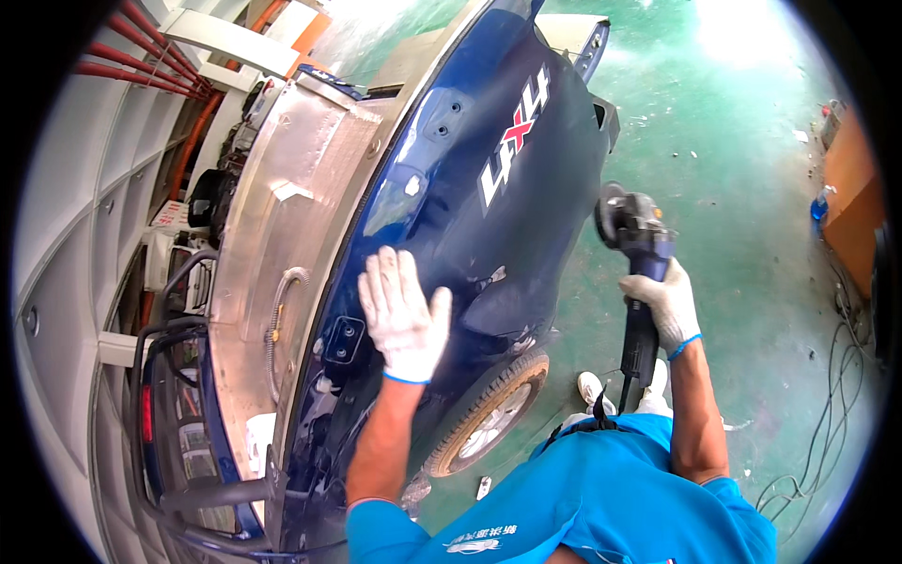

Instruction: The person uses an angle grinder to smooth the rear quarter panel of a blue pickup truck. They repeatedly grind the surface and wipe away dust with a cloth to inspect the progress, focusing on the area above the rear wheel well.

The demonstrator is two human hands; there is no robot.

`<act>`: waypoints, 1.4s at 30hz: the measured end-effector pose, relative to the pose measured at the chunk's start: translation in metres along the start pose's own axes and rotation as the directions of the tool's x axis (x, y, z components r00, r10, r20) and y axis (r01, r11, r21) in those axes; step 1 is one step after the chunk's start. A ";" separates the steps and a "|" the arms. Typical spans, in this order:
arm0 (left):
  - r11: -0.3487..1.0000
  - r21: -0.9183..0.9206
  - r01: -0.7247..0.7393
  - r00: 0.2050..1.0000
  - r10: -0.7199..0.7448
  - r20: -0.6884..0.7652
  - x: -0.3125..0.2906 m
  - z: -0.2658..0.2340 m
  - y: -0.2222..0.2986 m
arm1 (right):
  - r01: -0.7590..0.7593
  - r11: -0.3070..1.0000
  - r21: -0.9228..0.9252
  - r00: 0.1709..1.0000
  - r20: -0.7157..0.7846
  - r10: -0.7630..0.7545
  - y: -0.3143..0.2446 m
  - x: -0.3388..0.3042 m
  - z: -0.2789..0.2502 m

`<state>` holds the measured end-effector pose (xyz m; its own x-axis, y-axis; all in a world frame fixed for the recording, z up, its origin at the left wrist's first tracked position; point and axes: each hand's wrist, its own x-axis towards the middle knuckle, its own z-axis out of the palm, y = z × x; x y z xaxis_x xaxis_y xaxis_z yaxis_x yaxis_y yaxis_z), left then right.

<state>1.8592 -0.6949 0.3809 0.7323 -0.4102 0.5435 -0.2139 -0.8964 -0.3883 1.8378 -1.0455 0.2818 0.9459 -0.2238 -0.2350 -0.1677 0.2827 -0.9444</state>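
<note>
My left hand (404, 315), in a white knit glove with a blue cuff, is open with fingers stretched out. It lies over the upper edge of a dark blue pickup truck's side panel (526, 221); whether the palm touches the paint I cannot tell. My right hand (669, 305), gloved the same way, is wrapped round the body of a dark angle grinder (644, 246). The grinder's round head points up and away from me, apart from the panel and to its right. Its cord hangs from the lower end, by my waist.
Below the panel is the truck's dusty wheel (489, 414). The cargo bed (282, 216) and a black roll bar (174, 329) lie left. Loose cables (827, 404) and an orange-brown box (855, 202) with a blue spray bottle (820, 204) are on the right of the green floor (723, 207).
</note>
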 end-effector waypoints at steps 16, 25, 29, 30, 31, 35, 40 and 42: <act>0.970 0.222 -0.097 0.993 0.078 0.093 0.183 0.083 0.044 | -0.006 0.718 0.696 0.995 -0.069 0.075 0.015 0.019 -0.122; 0.990 0.141 0.029 0.999 -0.031 0.014 0.112 0.049 0.017 | 0.109 0.661 0.743 0.992 -0.126 -0.022 0.012 0.021 -0.196; 0.970 0.139 0.199 0.974 -0.212 0.083 0.015 0.021 0.009 | 0.139 0.629 0.765 0.989 -0.137 -0.053 0.033 0.025 -0.235; 0.961 0.138 0.240 0.964 -0.253 0.084 -0.007 0.021 0.011 | 0.150 0.610 0.778 0.988 -0.142 -0.062 0.033 0.024 -0.244; 0.949 0.146 0.281 0.952 -0.294 0.084 -0.026 0.018 0.011 | 0.170 0.588 0.791 0.985 -0.152 -0.080 0.037 0.026 -0.251; 0.902 0.197 0.385 0.913 -0.403 0.060 -0.099 0.011 0.006 | 0.191 0.508 0.840 0.981 -0.147 -0.125 0.042 0.025 -0.259; 0.891 0.139 0.432 0.895 -0.442 0.054 -0.155 0.003 0.014 | 0.099 0.456 0.884 0.970 0.016 -0.241 0.044 0.026 -0.253; 0.896 0.105 0.431 0.897 -0.438 0.062 -0.176 0.001 0.013 | 0.094 0.447 0.890 0.966 0.026 -0.256 0.043 0.025 -0.242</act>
<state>1.7277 -0.6342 0.2792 0.7902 0.0355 0.6118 0.1917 -0.9625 -0.1919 1.7871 -1.2649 0.1792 0.9643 -0.2640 0.0203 0.2611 0.9351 -0.2397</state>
